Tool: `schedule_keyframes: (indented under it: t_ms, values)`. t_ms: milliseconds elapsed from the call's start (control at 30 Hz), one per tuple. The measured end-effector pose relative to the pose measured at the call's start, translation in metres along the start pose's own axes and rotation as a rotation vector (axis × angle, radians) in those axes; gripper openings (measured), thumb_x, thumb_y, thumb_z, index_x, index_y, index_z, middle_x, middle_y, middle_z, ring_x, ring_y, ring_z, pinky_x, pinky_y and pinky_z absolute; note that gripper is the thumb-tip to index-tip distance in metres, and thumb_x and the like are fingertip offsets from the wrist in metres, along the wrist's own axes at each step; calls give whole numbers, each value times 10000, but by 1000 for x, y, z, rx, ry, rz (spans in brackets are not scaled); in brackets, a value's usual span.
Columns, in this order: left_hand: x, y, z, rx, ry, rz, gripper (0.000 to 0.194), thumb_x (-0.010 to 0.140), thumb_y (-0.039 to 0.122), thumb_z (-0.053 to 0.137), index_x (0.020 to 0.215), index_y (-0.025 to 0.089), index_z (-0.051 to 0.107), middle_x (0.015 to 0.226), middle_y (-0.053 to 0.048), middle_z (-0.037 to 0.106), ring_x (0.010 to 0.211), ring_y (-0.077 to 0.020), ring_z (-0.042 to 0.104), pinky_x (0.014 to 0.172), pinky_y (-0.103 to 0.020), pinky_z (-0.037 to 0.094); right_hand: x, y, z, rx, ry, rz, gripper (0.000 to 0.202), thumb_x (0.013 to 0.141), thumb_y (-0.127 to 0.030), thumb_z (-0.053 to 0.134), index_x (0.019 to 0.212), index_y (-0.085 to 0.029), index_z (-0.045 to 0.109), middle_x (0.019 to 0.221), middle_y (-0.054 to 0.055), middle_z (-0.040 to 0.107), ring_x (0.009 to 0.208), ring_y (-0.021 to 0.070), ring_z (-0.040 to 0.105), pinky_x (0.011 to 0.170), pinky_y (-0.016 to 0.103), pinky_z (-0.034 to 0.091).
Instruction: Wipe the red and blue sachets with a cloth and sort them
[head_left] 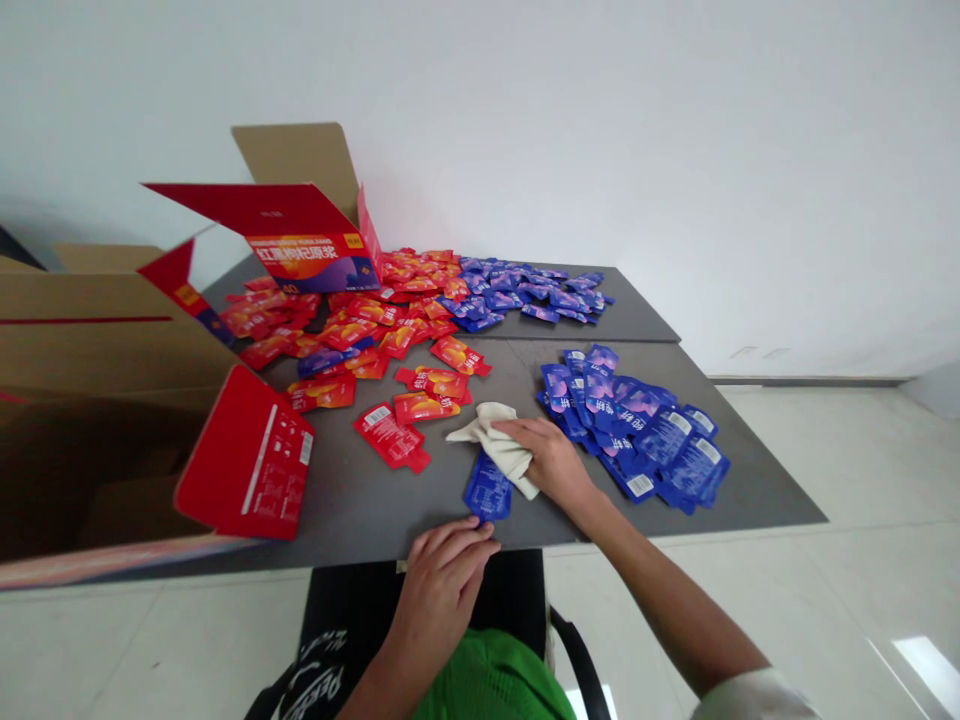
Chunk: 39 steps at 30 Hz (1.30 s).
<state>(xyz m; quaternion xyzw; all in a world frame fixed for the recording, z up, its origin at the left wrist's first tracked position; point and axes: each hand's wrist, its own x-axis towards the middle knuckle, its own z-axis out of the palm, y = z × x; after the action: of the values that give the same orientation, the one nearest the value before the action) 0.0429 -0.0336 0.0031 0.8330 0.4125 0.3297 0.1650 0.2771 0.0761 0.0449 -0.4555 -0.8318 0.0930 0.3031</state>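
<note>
A blue pouch lies flat near the table's front edge, its narrow end toward me. My left hand has fingers and thumb closed at that narrow end. Over the pouch's far end my right hand grips a cream-coloured cloth, pressing it down and hiding that part. Just left of the cloth lie a red pouch with its barcode side up and a few more red pouches. To the right of my right hand, many blue pouches overlap in a loose heap.
At the left, a large open cardboard box stands by a red flap. An open red printed box sits behind the red pouch pile. More blue pouches lie at the back of the grey table, near the wall.
</note>
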Motion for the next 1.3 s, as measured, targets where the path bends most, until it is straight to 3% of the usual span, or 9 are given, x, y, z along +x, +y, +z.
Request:
schedule_keyframes:
  t_ms: [100,233,367,467,600,833,967,1133,1300]
  values:
    - [6,2,-5,21,-31,9,236,1039,196,551,1158,269,740,1195,-29,775,1145,-247,677,958,-414,492,-5,-2,-12,7,156,48,427,949,-114,672,1359,-231,694,1298,108,756,1086,263,721,928,399,541]
    - [27,6,-4,108,-39,-71,313,1072,299,505,1348,248,643,1194,-76,736,1101,-252,663,946,-420,499,-48,-24,-16,99,414,140,429,966,-198,680,1387,-282,676,1311,89,747,1158,259,708,966,398,559]
    - [53,8,10,301,10,-200,507,1059,385,519,1509,153,493,1355,-164,622,1186,-312,590,964,-468,494,-95,-36,-4,209,532,296,374,948,-243,706,1320,-278,728,1259,93,770,1112,273,742,941,403,607]
    - [71,11,18,423,-35,-239,584,1019,473,580,1475,112,525,1316,-181,620,1150,-337,580,936,-475,489,-115,-34,4,281,570,396,351,926,-268,735,1276,-270,757,1234,98,785,1087,291,762,923,417,635]
    - [98,21,12,508,-116,-254,620,940,539,671,1373,100,605,1162,-170,661,1063,-338,605,905,-465,484,-122,-30,1,369,537,428,349,914,-296,756,1262,-280,769,1238,106,786,1082,309,768,916,440,653]
    - [143,42,-13,439,-442,-371,190,906,274,644,982,132,744,995,-194,736,889,-336,731,761,-400,540,-117,-29,-24,539,356,283,311,912,-319,764,1221,-306,794,1150,107,813,1022,293,785,843,386,668]
    - [147,37,-20,433,-422,-388,252,960,219,517,913,135,750,919,-207,756,863,-342,752,748,-401,536,-118,-26,-36,649,253,233,314,906,-292,775,1219,-316,792,1109,97,819,979,256,786,822,336,647]
    - [146,19,-25,317,-409,-363,275,1004,271,482,923,156,718,940,-178,762,927,-321,740,813,-387,514,-122,-17,-42,888,103,141,334,865,-312,822,1197,-286,805,1053,96,823,960,237,771,834,324,608]
    - [180,18,-15,72,-324,-334,289,1030,341,463,870,185,646,860,-80,730,850,-239,701,761,-312,485,-126,-6,-40,1073,-34,106,377,820,-438,858,1146,-253,829,1019,109,830,910,229,759,805,323,588]
